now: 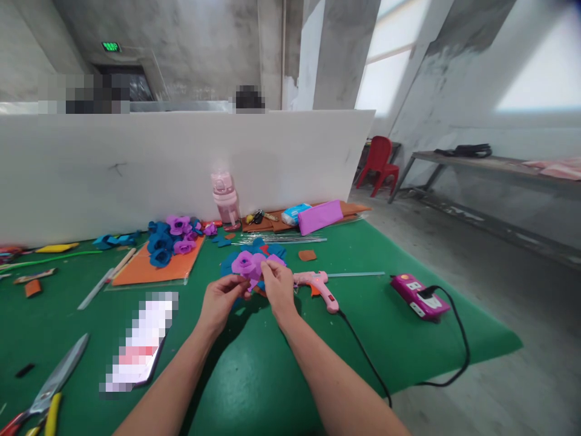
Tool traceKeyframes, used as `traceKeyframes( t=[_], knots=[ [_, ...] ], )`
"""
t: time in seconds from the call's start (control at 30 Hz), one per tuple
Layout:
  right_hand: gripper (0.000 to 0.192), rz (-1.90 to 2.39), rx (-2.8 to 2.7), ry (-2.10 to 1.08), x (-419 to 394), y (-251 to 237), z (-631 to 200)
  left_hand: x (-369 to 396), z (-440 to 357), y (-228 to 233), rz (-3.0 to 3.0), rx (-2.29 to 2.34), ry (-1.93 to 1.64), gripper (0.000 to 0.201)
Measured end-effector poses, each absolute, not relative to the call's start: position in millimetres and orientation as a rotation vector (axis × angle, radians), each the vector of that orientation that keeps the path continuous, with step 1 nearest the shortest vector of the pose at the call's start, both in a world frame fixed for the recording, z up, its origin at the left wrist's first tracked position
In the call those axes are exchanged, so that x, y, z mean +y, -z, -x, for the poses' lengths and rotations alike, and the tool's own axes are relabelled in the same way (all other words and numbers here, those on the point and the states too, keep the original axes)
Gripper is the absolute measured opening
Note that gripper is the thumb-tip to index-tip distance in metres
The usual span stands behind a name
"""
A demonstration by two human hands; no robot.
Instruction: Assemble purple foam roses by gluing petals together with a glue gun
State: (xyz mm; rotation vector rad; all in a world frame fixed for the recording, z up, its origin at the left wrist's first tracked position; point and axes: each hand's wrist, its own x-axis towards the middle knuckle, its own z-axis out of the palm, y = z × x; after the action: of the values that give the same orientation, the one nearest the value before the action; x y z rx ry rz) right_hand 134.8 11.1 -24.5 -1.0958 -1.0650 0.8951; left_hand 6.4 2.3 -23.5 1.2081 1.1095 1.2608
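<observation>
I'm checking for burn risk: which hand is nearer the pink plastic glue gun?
Right: the right hand is just left of the pink glue gun; the left hand is farther left.

Mid-frame, between left hand [223,297] and right hand [278,289], is the flower [246,264]. On the desk [254,381], the glue gun [321,283] lies just right, the power strip [414,293] farther right, the phone [141,342] lower left (scissors [58,376] nearer the corner), the bottle [226,201] behind.

- Purple flower [245,261]: thin petals, round coiled centre at left of piece.
- Coil faces viewer; pointed petal tip hangs below.
- Pinched from both sides, partly covered, above green table [254,381].
</observation>
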Motion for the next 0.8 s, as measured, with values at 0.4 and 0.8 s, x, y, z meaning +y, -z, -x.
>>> traceKeyframes(
  t=[0.4,0.8],
  knots=[
    [0.027,1.068,-0.987,-1.111,10.9,24.0,-130.9,2.3,-7.2,21.4,-1.239,1.148,-1.231,0.020],
    [0.027,1.044,-0.909,-1.164,8.6,20.1,-130.2,1.5,-8.0,20.5,-1.244,1.170,-1.217,0.024]
  ],
)
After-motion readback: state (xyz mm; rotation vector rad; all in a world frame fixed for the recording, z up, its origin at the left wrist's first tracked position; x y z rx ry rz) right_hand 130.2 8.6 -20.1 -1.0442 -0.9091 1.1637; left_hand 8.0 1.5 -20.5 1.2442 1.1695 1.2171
